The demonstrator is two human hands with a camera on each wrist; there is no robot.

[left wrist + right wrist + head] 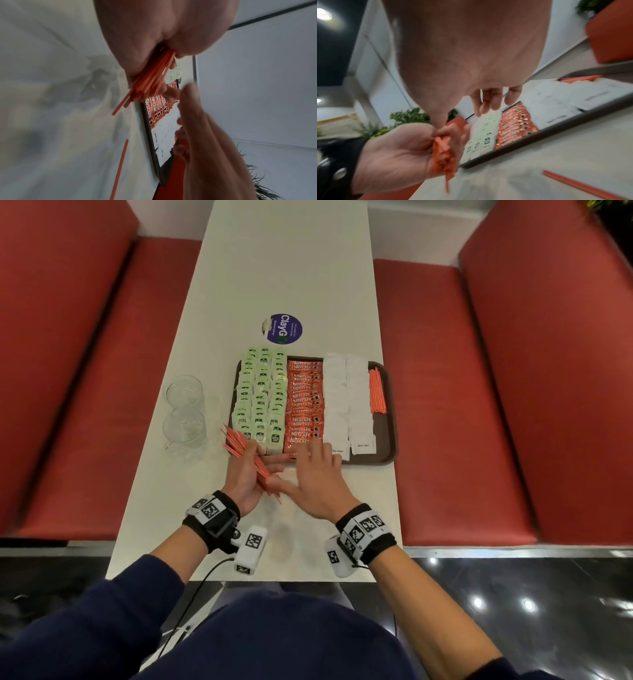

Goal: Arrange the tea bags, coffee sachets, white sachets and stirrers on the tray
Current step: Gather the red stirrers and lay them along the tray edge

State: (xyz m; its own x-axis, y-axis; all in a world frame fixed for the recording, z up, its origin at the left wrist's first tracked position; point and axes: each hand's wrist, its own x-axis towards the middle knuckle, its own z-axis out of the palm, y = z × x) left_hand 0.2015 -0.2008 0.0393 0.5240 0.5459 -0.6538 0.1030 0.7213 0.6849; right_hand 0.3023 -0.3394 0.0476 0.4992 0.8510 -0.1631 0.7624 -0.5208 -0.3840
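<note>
A brown tray (387, 440) lies on the white table. It holds three columns of green tea bags (263, 398), a column of red coffee sachets (305, 402), two columns of white sachets (346, 402) and a small pile of orange stirrers (377, 390) at its right side. My left hand (245, 479) grips a splayed bundle of orange stirrers (245, 451) just off the tray's near left corner. My right hand (317, 475) hovers over the tray's near edge, fingers spread, thumb reaching toward the bundle (443, 155). One loose stirrer (120, 169) lies on the table.
Two clear glass mugs (185, 412) stand left of the tray. A round blue sticker (284, 329) sits on the table beyond it. Red bench seats (479, 405) flank the narrow table on both sides.
</note>
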